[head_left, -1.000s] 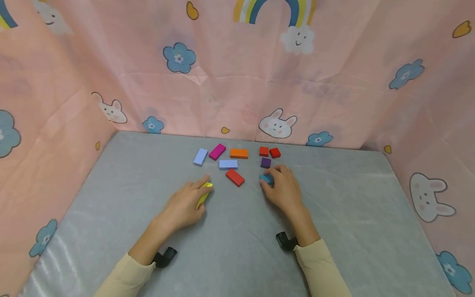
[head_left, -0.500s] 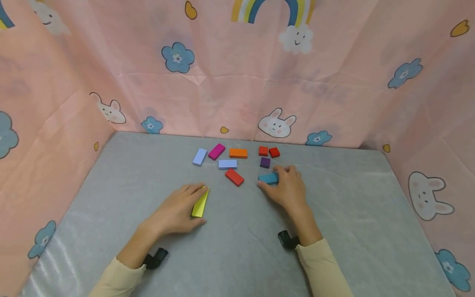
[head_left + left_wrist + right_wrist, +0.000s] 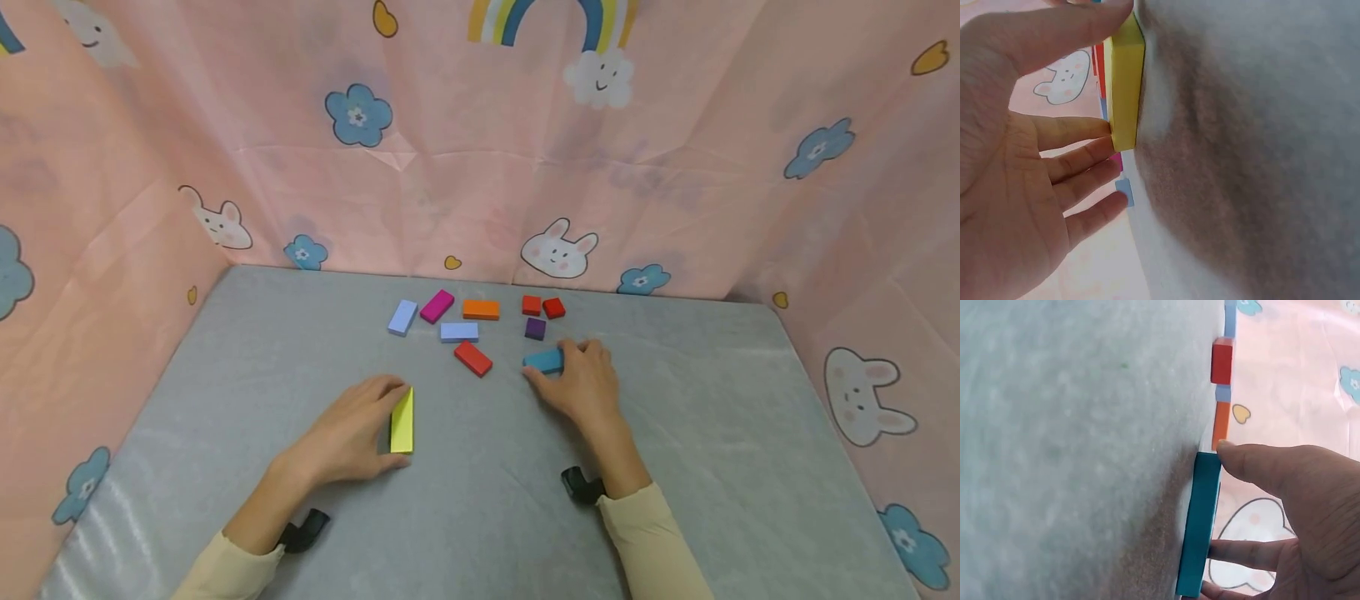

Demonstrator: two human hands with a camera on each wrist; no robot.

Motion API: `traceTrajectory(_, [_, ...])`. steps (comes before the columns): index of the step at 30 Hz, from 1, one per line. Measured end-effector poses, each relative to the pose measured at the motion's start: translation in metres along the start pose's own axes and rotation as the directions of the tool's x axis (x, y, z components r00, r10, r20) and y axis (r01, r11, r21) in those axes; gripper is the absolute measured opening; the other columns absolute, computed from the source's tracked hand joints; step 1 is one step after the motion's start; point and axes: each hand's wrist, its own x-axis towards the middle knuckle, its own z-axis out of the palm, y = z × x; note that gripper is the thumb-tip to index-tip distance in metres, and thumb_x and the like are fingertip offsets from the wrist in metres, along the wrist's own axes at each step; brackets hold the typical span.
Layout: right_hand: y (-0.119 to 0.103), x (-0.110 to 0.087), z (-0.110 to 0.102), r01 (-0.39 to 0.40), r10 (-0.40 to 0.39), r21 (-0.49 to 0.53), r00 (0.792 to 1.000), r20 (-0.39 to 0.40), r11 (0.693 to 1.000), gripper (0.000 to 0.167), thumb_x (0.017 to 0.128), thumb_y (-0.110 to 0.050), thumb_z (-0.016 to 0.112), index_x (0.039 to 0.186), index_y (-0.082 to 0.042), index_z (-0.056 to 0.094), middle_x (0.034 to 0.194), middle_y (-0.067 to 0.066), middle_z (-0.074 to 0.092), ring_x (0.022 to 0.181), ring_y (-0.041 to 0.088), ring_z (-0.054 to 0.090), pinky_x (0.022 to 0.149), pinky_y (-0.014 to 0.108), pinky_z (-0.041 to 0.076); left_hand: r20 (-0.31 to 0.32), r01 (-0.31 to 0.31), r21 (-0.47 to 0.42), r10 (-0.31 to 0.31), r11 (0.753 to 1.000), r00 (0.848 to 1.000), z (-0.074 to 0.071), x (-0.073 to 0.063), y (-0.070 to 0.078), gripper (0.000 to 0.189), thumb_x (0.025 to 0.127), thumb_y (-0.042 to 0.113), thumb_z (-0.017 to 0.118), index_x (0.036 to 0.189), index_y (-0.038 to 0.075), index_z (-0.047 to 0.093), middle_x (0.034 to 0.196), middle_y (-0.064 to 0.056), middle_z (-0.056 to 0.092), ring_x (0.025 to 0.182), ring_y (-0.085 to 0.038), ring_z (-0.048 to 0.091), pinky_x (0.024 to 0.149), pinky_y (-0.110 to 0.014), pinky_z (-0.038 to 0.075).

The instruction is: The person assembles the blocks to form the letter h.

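Note:
My left hand (image 3: 335, 435) holds a yellow block (image 3: 402, 423) by its ends, with the thumb at the near end and fingertips at the far end. In the left wrist view the yellow block (image 3: 1125, 87) lies low against the grey cloth. A blue block (image 3: 543, 361) sits between the thumb and fingers of my right hand (image 3: 587, 387), its right end hidden behind them. The right wrist view shows the thumb at one end of the blue block (image 3: 1199, 525) and fingers near the other.
Behind the hands lie a red block (image 3: 473, 359), two light blue ones (image 3: 459, 332), a magenta block (image 3: 437, 307) and an orange block (image 3: 481, 310). Beyond the blue block are a purple cube (image 3: 535, 329) and two red cubes (image 3: 532, 306). A pink printed curtain (image 3: 450, 192) surrounds the grey table (image 3: 480, 517).
The left hand has drawn the yellow block nearer and turned it to point straight away from me. The right hand shifted slightly right, and more of the blue block shows.

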Motion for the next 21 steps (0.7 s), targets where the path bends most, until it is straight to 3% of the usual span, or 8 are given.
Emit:
traceTrajectory(13, [-0.001,-0.002,0.005,0.046,-0.051,-0.085,0.997,-0.058,0.995,0.075,0.089,-0.058,0.077,0.141,-0.005,0.065,0.132,0.03,0.058,0.118,0.044,0.057,0.098,0.058,0.057,-0.005,-0.017,0.017,0.017,1.0,1.0,0.003,-0.004,0.004,0.085,0.082,0.038,0.091,0.147,-0.005,0.056,0.147,-0.017,0.062,0.133,-0.034,0.063,0.114,-0.052,0.053])
traceTrajectory(21, [-0.003,-0.001,0.004,0.057,-0.06,-0.061,0.997,-0.054,0.997,0.075,0.089,-0.052,0.077,0.142,-0.001,0.063,0.136,0.03,0.059,0.12,0.044,0.058,0.102,0.059,0.058,-0.018,-0.048,0.015,0.049,0.999,0.999,0.003,-0.014,0.008,0.085,0.08,0.042,0.091,0.145,-0.002,0.059,0.145,-0.014,0.064,0.133,-0.032,0.063,0.114,-0.05,0.054])
